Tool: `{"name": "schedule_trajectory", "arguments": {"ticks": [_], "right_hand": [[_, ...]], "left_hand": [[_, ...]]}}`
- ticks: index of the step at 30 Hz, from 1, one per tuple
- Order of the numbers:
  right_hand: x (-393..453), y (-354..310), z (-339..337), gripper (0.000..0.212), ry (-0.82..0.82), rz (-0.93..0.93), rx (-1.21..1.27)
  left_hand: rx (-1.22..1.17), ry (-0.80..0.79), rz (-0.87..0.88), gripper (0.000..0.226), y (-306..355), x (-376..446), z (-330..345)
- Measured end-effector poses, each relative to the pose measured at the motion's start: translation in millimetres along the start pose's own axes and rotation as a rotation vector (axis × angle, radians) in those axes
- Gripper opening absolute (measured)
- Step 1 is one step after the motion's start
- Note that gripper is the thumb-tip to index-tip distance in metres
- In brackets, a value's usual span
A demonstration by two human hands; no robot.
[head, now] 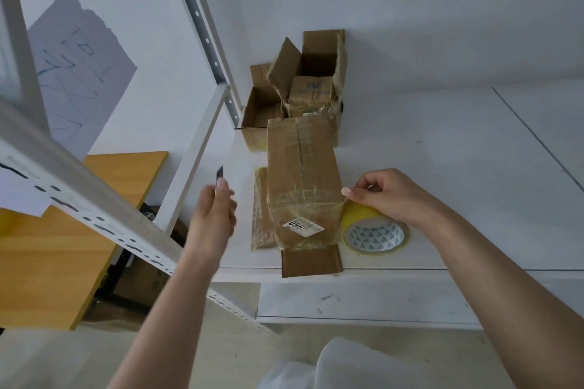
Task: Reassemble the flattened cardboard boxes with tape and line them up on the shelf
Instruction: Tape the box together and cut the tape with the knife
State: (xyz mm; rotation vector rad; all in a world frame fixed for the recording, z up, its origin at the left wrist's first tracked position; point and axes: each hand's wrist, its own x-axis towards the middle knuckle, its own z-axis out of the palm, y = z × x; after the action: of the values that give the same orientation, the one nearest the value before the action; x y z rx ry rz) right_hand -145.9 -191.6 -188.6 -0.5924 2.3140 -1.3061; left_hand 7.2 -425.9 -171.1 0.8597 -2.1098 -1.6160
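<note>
While a taped cardboard box (pixel 301 186) lies on the white shelf (pixel 442 167), the right hand (pixel 384 196) pinches tape at its near corner, above a yellow tape roll (pixel 376 232). The left hand (pixel 215 215), fingers curled, holds a small dark blade (pixel 219 174) beside the box.

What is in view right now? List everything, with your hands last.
taped box: 1, brown, on the shelf, front flap open over the edge
open boxes: a cluster, exact count unclear, brown, behind the taped box by the wall
flat piece: 1, brown, taped over, lying left of the taped box
tape roll: 1, yellow, right of the taped box
label: 1, white, on the taped box front
paper: 1, white with blue writing, on the left wall
board: 1, orange-brown wood, lower left
left hand: grips a small dark cutter
right hand: pinches at the taped box's right corner, above the tape roll
</note>
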Motion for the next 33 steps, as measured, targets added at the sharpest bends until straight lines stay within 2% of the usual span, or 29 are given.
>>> {"name": "schedule_trajectory", "arguments": {"ticks": [1,4,6,8,10,13,18,24,27,30,33], "right_hand": [[-1,-1,0,0.062,-0.011,0.007,0.009],[-4,-6,-1,0.058,-0.031,0.018,0.031],[-5,-9,-2,0.059,-0.046,0.016,0.032],[-7,-9,-5,0.055,-0.058,0.027,0.048],[-10,-7,-7,0.05,-0.077,0.044,0.115],[-16,3,-13,0.048,-0.092,0.049,0.269],[-22,15,-20,0.028,-0.234,0.036,0.398],[-22,14,-34,0.035,-0.216,-0.061,0.364],[-17,19,-37,0.045,-0.22,-0.012,0.142],[-16,23,-32,0.043,-0.169,0.036,-0.057],[-19,25,-36,0.04,-0.151,-0.003,0.003]], "left_hand": [[-0.013,-0.067,0.077,0.037,18,3,-2],[0.069,-0.428,0.279,0.038,67,8,13],[0.137,-0.618,0.304,0.039,85,11,39],[0.173,-0.734,0.229,0.04,89,16,64],[0.195,-0.714,0.153,0.043,80,20,80],[0.207,-0.572,0.228,0.046,61,25,85],[0.154,-0.549,0.257,0.045,54,25,87],[0.198,-0.545,0.261,0.045,52,27,85],[0.215,-0.55,0.242,0.045,53,26,86],[0.244,-0.563,0.247,0.045,55,23,85],[0.401,-0.651,0.3,0.046,59,18,82]]}}
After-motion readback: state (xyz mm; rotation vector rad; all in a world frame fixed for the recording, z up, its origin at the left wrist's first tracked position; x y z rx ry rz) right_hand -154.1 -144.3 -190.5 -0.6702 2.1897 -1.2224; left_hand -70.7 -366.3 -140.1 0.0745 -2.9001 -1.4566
